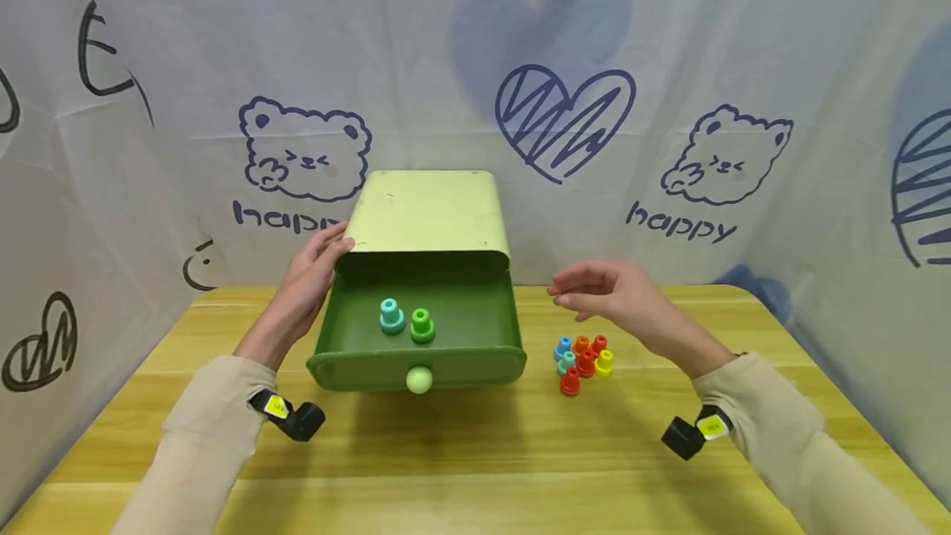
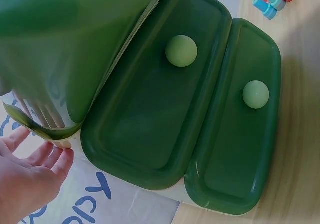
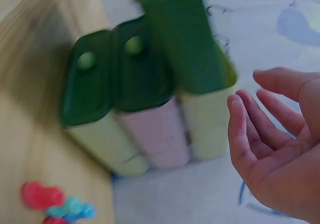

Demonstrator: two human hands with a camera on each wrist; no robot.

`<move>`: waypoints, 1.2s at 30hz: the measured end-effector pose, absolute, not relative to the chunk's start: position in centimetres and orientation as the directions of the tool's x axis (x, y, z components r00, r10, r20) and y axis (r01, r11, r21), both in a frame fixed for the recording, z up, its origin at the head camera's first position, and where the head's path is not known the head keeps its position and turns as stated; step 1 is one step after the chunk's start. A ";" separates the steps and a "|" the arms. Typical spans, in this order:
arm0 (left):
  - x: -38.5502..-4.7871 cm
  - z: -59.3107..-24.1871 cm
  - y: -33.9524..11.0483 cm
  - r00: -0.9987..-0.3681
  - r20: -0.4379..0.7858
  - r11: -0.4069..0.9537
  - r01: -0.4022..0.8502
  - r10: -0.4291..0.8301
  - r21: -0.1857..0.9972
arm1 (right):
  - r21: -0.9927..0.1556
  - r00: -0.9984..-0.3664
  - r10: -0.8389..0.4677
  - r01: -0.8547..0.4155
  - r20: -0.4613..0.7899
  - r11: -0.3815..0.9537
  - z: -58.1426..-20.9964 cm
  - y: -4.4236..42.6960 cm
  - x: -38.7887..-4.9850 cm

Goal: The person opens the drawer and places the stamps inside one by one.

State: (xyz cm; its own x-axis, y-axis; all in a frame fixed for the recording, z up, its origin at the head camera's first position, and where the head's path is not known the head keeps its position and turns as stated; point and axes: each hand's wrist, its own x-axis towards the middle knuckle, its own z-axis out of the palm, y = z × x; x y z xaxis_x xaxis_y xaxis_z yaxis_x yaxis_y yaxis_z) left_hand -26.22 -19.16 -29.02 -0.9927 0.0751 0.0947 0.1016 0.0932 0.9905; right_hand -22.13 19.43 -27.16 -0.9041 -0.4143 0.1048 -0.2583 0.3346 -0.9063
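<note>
A small chest of drawers [image 1: 431,209] with a pale yellow top stands on the table, its green top drawer [image 1: 475,366] pulled out. Inside that drawer stand a teal peg [image 1: 391,318] and a green peg [image 1: 422,327]. My left hand [image 1: 305,279] rests its fingers on the chest's left side, near the top. To the right of the chest my right hand [image 1: 624,300] hangs in the air, fingers loosely bent and nothing between them. Below it a cluster of small pegs stands on the table, among them a red peg [image 1: 570,382] and a yellow peg [image 1: 603,363].
Two lower green drawers with round knobs, a middle drawer [image 2: 145,114] and a bottom drawer [image 2: 232,129], are closed. The wooden table [image 1: 475,469] ends at a white printed cloth [image 1: 431,64] behind and at both sides.
</note>
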 end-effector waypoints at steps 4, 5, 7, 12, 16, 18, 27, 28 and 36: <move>-26.2 -28.9 -19.2 -0.993 0.096 0.090 0.102 0.072 0.991 | -0.884 -0.927 -0.367 -0.237 0.081 0.402 -29.9 20.3 -22.3; -26.1 -28.9 -19.1 -0.993 0.096 0.088 0.102 0.071 0.991 | -0.875 -0.929 -0.362 -0.236 0.076 0.422 -30.5 20.5 -22.3; -26.1 -28.9 -19.2 -0.993 0.099 0.088 0.105 0.072 0.991 | -0.858 -0.934 -0.349 -0.236 0.072 0.456 -31.6 20.8 -22.4; -26.2 -28.9 -19.1 -0.992 0.101 0.088 0.107 0.073 0.990 | -0.813 -0.943 -0.320 -0.253 0.088 0.524 -33.5 21.3 -22.5; -26.1 -28.9 -19.1 -0.993 0.098 0.085 0.104 0.072 0.991 | -0.798 -0.949 -0.301 -0.249 0.089 0.549 -34.7 21.5 -22.4; -26.2 -28.9 -19.1 -0.993 0.097 0.081 0.103 0.073 0.991 | -0.792 -0.953 -0.290 -0.239 0.082 0.561 -35.4 21.6 -22.4; -26.2 -29.0 -19.1 -0.993 0.093 0.086 0.099 0.071 0.991 | -0.759 -0.963 -0.256 -0.228 0.084 0.610 -37.8 21.7 -22.0; -26.2 -29.0 -19.0 -0.993 0.094 0.087 0.101 0.072 0.991 | -0.758 -0.964 -0.253 -0.227 0.085 0.612 -38.0 21.7 -22.0; -26.1 -29.0 -19.0 -0.993 0.095 0.090 0.102 0.074 0.991 | -0.736 -0.963 -0.251 -0.238 0.095 0.634 -39.4 21.5 -21.7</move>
